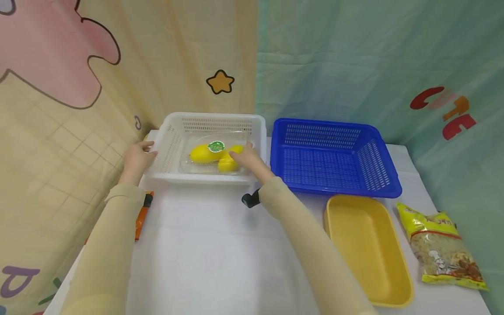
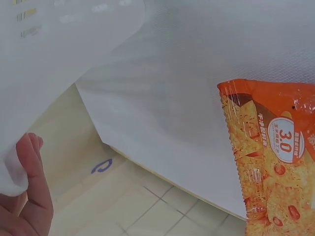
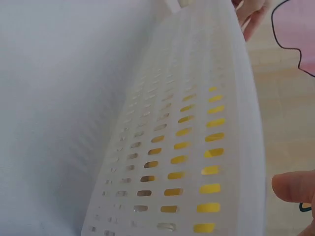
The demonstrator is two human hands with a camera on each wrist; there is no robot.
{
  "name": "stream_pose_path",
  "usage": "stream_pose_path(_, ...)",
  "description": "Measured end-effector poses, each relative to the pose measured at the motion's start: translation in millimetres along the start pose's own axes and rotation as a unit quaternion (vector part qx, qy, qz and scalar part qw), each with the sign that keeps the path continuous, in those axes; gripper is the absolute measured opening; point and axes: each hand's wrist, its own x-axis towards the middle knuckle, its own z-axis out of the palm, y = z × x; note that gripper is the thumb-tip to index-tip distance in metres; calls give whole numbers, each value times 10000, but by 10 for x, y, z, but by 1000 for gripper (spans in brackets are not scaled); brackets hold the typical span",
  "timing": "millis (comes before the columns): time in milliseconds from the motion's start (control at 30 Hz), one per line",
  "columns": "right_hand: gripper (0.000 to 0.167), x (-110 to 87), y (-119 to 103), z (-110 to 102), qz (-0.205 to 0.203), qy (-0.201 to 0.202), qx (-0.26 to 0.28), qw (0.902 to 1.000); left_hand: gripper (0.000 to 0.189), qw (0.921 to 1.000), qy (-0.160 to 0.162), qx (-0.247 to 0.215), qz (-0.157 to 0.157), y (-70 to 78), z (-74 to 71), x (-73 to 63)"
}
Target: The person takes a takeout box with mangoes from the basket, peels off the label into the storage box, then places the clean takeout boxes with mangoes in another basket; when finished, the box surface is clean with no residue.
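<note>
A white plastic basket [image 1: 208, 178] stands at the back of the table. In it lies a clear plastic box [image 1: 189, 167] with a green-and-white round label [image 1: 216, 146] and a few yellow oval fruits [image 1: 202, 154]. My left hand [image 1: 136, 161] grips the basket's left rim; in the left wrist view, fingers [image 2: 35, 172] wrap its lip. Inside the basket, my right hand [image 1: 252, 159] is at the box's right end, thumb over the lid. Its other fingers are partly hidden, so the grip is unclear. Only the thumb [image 3: 295, 186] shows plainly above the rim in the right wrist view.
To the right of the white basket is a blue basket [image 1: 319, 168]. A yellow tray [image 1: 366, 249] sits in front of that, with a yellow-and-clear food bag [image 1: 442, 249] beside it. An orange snack packet [image 2: 280, 157] lies near the left table edge. Printed curtains stand behind.
</note>
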Motion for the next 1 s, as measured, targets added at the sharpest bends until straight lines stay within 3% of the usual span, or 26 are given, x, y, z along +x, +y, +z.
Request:
stream_pose_path(167,79,-27,-44,24,163,24,234,9996,48,9999,93,-43,-21,-2,1,-13)
stream_pose_path(533,77,-66,-144,21,-149,598,100,9981,47,9999,162,5,1,-36,-7,-17)
stream_pose_path(767,74,-305,-177,-273,-439,261,943,9942,47,9999,138,-40,9,-22,-6,-17)
stream_pose_path(1000,70,-801,75,-736,-859,75,1189,9892,46,9996,230,89,124,-23,25,-14)
